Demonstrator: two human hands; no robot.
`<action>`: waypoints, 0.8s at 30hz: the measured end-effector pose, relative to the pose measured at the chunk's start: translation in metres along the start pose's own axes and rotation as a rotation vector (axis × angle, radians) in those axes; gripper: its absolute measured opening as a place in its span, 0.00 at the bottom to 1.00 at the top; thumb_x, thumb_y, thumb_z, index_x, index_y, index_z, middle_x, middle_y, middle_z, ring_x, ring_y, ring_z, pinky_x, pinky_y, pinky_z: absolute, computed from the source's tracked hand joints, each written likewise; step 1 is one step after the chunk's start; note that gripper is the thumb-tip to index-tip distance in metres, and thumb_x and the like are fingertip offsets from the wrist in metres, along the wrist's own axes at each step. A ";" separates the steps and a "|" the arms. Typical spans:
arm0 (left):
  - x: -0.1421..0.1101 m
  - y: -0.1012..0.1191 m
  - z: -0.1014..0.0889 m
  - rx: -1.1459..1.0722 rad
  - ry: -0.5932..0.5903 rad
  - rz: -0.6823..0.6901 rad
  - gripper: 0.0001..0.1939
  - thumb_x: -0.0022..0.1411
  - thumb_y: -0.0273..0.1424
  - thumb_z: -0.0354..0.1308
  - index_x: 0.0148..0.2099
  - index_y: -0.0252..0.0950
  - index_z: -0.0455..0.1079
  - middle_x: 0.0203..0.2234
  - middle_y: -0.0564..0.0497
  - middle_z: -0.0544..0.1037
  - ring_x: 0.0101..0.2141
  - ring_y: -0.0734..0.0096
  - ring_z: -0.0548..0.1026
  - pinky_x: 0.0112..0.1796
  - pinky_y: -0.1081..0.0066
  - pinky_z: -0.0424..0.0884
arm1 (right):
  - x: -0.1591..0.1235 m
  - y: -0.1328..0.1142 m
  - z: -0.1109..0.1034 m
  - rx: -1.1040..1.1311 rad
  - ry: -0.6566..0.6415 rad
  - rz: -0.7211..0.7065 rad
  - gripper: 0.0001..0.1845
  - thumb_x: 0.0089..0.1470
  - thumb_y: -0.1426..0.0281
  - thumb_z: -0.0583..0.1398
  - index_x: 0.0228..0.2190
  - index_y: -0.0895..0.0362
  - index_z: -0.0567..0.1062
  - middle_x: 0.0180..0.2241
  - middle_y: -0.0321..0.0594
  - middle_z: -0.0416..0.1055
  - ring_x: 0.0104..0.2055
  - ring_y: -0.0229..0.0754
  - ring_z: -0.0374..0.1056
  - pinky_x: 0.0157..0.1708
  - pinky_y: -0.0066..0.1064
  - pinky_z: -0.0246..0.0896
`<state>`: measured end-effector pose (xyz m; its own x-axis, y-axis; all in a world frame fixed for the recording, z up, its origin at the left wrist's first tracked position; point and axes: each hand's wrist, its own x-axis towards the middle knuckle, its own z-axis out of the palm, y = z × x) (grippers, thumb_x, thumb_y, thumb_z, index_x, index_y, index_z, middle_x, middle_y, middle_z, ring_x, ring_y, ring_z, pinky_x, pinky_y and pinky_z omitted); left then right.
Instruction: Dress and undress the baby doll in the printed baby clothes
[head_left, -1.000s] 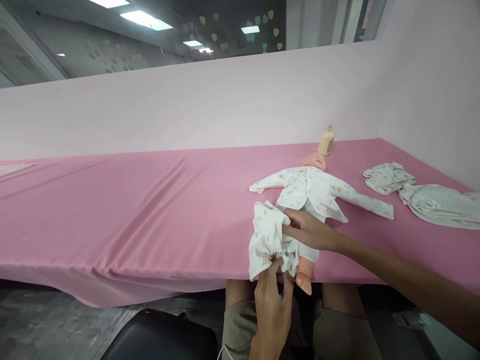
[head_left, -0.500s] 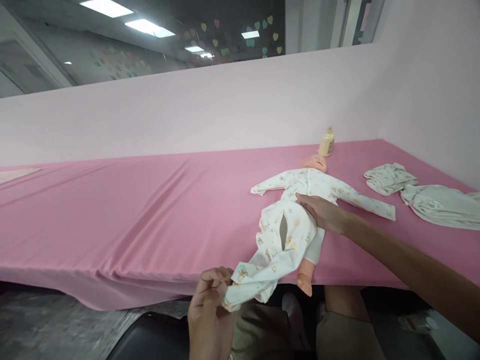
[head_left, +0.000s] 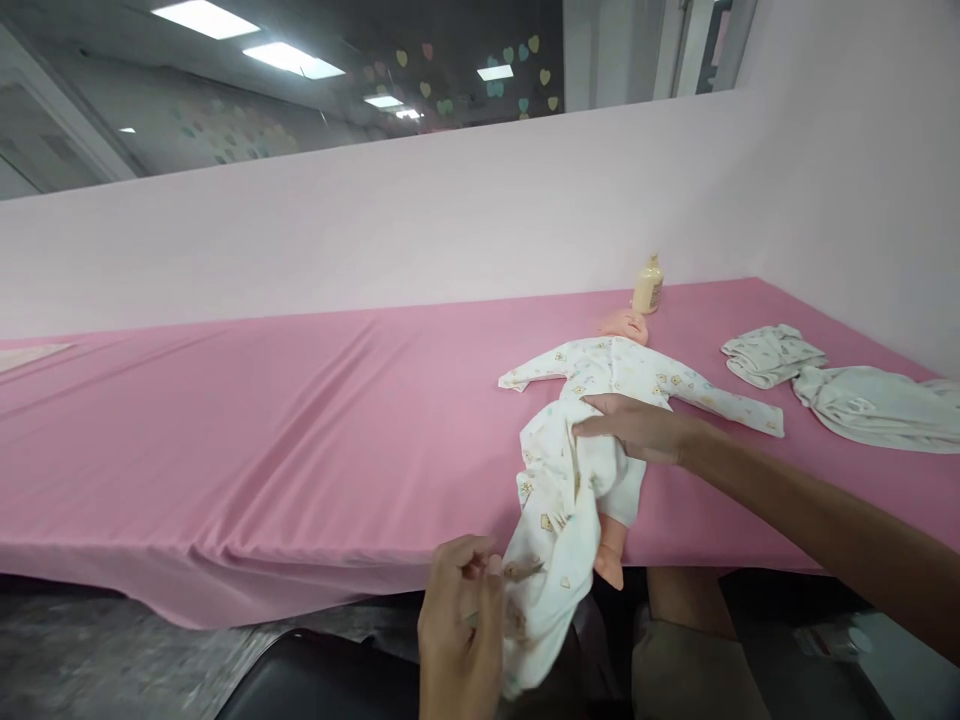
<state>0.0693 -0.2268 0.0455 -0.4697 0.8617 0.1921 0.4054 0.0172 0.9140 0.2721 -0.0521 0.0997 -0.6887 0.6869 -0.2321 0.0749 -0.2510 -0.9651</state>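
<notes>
The jacket [head_left: 592, 365] on the doll is white with small scattered prints — yellowish bears and other little motifs — and the trousers [head_left: 551, 500] in the hands match it. The doll's foot [head_left: 611, 550] is peachy orange. The tablecloth [head_left: 315, 420] is plain pink, the bottle [head_left: 647, 288] pale yellow, the wall [head_left: 450, 220] pinkish white — and the chair [head_left: 322, 680] black.

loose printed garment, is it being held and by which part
The right hand holds the loose printed garment by its upper end; whether the left hand, at its lower side, grips it cannot be told.
</notes>
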 end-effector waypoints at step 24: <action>0.076 0.045 0.063 0.181 -0.209 0.328 0.12 0.67 0.35 0.47 0.31 0.37 0.60 0.28 0.54 0.68 0.29 0.73 0.65 0.32 0.72 0.59 | -0.005 0.007 0.014 0.309 -0.039 -0.112 0.11 0.58 0.64 0.58 0.30 0.60 0.73 0.28 0.39 0.72 0.29 0.37 0.68 0.32 0.29 0.66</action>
<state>0.1015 -0.1289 0.0785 -0.1312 0.9205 0.3681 0.6467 -0.2020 0.7355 0.2656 -0.0668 0.0952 -0.7076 0.6970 -0.1164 -0.2207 -0.3745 -0.9006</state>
